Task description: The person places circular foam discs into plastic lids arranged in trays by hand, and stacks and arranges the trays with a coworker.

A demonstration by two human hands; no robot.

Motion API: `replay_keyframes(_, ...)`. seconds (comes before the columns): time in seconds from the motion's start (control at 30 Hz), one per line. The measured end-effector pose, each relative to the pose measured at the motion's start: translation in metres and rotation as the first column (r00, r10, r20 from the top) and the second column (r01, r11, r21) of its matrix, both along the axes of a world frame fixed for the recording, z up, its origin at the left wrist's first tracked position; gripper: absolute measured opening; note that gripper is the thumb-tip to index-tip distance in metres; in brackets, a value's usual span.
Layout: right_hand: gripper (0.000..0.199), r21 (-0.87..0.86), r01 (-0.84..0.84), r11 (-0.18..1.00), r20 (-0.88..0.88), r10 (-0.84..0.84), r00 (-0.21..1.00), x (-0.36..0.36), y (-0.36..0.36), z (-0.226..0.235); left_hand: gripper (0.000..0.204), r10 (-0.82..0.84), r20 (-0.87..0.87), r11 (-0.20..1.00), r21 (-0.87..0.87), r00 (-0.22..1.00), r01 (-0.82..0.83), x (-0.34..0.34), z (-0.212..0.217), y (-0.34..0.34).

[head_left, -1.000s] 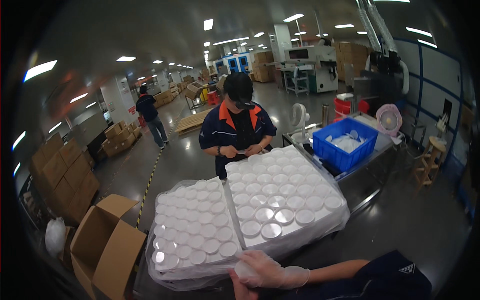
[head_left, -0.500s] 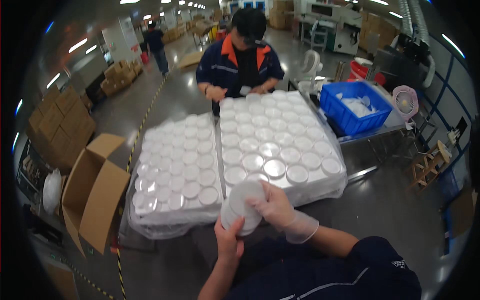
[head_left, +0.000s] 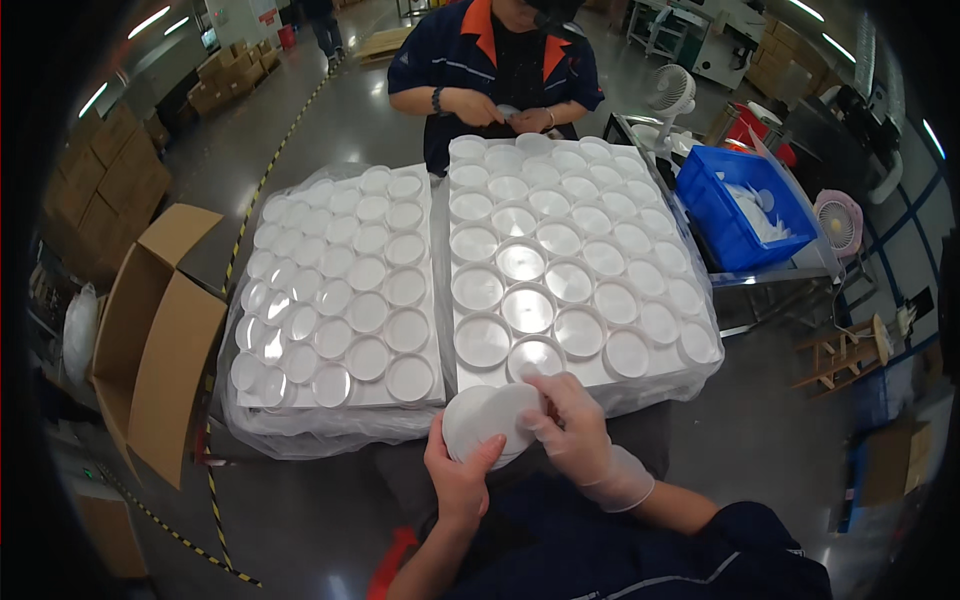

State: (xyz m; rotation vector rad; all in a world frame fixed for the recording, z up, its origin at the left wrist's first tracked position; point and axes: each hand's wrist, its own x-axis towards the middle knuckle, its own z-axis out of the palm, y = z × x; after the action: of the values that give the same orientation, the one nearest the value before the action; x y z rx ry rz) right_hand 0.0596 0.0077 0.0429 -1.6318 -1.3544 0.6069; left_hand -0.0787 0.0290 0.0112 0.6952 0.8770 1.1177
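Note:
Just in front of the near edge of the stacks, my bare left hand [head_left: 467,474] grips a small pile of thin white round discs [head_left: 480,420], thumb across the face. My right hand [head_left: 577,430], in a clear glove, pinches the right edge of a top disc that sits askew on the pile. Beyond my hands, shallow round white dishes [head_left: 580,331] cover a plastic-wrapped white stack. To the left, more round dishes [head_left: 368,356] stand in rows on a second wrapped stack.
Across the stacks a co-worker [head_left: 500,80] holds a small pale piece in both hands. An open cardboard box [head_left: 170,350] stands at left. On the right-hand table are a blue bin [head_left: 745,210] of white pieces and a white fan [head_left: 672,92]; a wooden stool [head_left: 850,350] is nearby.
The view has tipped down and nearer to the stacks. My right fingers have slid from the discs' face to their right edge. The co-worker's hands have come together.

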Motion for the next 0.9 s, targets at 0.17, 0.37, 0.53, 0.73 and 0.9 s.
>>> replay_keyframes(0.17,0.039,0.301,-0.069,0.951,0.216,0.002,0.976,-0.017,0.004,-0.009,0.055,0.283,-0.318,0.933,0.31,0.905,-0.183,-0.007,-0.006,0.004)
replay_keyframes(0.37,0.037,0.154,0.206,0.966,-0.419,-0.125,0.899,-0.025,0.012,-0.014,0.071,0.312,-0.368,0.858,0.505,0.876,-0.093,-0.026,-0.015,0.006)
replay_keyframes(0.53,0.017,0.06,-0.02,0.998,-0.45,0.045,0.892,-0.015,0.01,-0.011,0.072,0.133,-0.171,0.945,0.318,0.976,-0.073,-0.024,-0.027,0.01)
replay_keyframes(0.73,0.007,-0.096,-0.108,0.989,-0.238,0.083,0.968,-0.006,0.013,0.0,0.07,0.053,-0.029,0.997,0.05,0.998,-0.051,-0.024,-0.031,0.015)
replay_keyframes(0.9,0.025,0.141,-0.109,0.984,0.14,0.089,0.986,-0.014,0.011,0.0,0.068,0.205,-0.249,0.967,0.203,0.947,-0.156,-0.023,-0.024,0.012)
